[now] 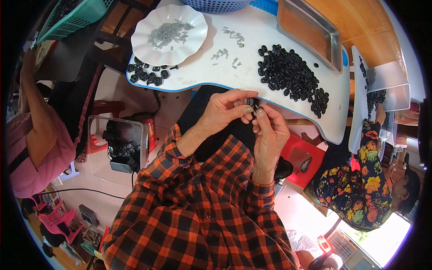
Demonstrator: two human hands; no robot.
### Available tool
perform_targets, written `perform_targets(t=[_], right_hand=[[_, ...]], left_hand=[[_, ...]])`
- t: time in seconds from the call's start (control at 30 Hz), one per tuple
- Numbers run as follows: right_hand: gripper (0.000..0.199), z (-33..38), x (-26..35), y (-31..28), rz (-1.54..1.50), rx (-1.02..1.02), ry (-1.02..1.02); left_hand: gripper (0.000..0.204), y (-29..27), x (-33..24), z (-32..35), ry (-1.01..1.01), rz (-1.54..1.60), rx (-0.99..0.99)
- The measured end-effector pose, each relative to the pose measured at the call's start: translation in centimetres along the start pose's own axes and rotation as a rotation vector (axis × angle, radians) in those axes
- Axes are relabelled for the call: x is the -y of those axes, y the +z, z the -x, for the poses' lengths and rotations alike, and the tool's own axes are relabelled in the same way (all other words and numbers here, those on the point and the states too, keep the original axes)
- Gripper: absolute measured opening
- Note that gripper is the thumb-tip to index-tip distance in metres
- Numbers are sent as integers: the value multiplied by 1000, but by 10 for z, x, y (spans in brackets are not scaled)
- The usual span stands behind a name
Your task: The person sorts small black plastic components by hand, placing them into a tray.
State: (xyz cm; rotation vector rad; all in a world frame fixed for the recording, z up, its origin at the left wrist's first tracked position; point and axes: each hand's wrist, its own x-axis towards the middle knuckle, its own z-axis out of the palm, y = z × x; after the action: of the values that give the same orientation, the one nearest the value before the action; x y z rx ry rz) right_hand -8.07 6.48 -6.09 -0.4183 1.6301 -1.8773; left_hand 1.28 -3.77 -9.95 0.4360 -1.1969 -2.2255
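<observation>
My left hand (223, 109) pinches a small black oval plastic piece (250, 102) between thumb and fingers, just off the table's near edge. Close beside it, the fingers of my right hand (271, 129) are pressed together at a small dark part (256, 108) that touches or nearly touches the oval piece. Fingertips cover most of that part, so its kind is unclear. On the white table (198, 74) ahead lies a big heap of black oval pieces (288, 72). Several finished-looking black pieces (150, 77) sit at the left edge, under the plate's rim.
A white scalloped plate (140, 38) holds small grey pins (168, 33); more loose pins (233, 35) lie mid-table. A metal tray (335, 45) and a blue basket (216, 5) stand behind. People sit left and right. A clear bin (92, 148) with cables stands on the floor.
</observation>
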Motion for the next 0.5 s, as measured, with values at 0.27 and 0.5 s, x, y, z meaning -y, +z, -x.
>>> perform_targets(t=[0.27, 0.5], right_hand=[[14, 0, 1, -1, 54, 4, -25], [13, 2, 4, -2, 133, 0, -31]], left_hand=[[35, -1, -4, 0, 56, -48, 112], [35, 0, -2, -1, 99, -75, 135]])
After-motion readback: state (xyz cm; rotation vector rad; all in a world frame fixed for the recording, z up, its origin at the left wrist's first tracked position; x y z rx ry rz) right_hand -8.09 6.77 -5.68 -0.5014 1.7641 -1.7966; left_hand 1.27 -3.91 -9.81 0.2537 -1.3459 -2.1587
